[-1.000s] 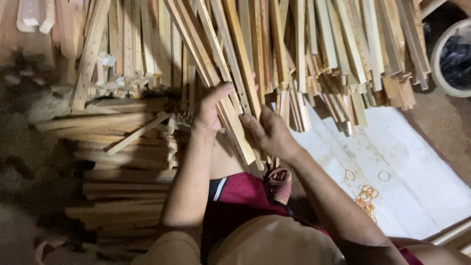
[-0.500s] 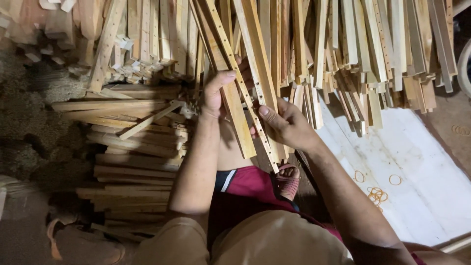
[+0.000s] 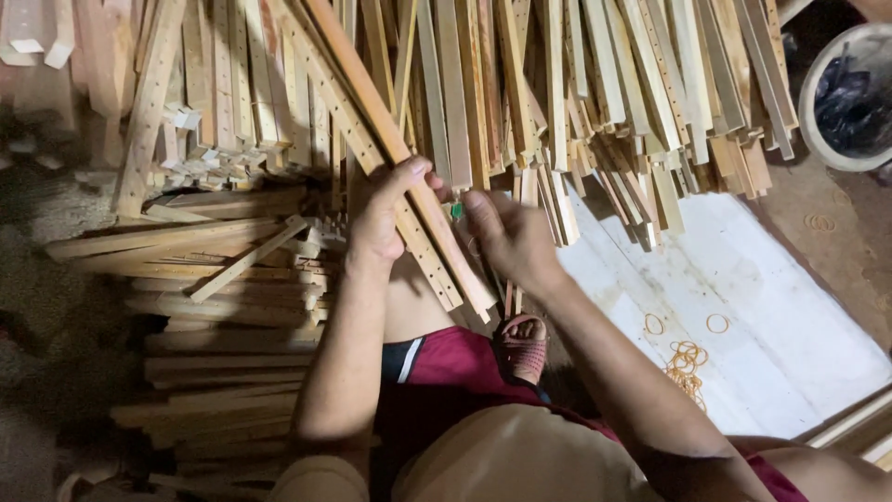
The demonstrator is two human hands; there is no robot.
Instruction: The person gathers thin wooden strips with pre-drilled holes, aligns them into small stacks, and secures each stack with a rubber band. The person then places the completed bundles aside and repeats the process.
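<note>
Bundling step, by look of it. Left hand wrapped around wooden slats, angled over lap. Right hand pinching small green band at slats' edge. Next likely calls for stretching band around slats. Spare rubber bands on white sheet.

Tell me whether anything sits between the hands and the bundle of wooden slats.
Nothing visible does. The left hand is wrapped around the bundle of slats, and the right hand sits right beside it, fingers at a small green thing.
</note>
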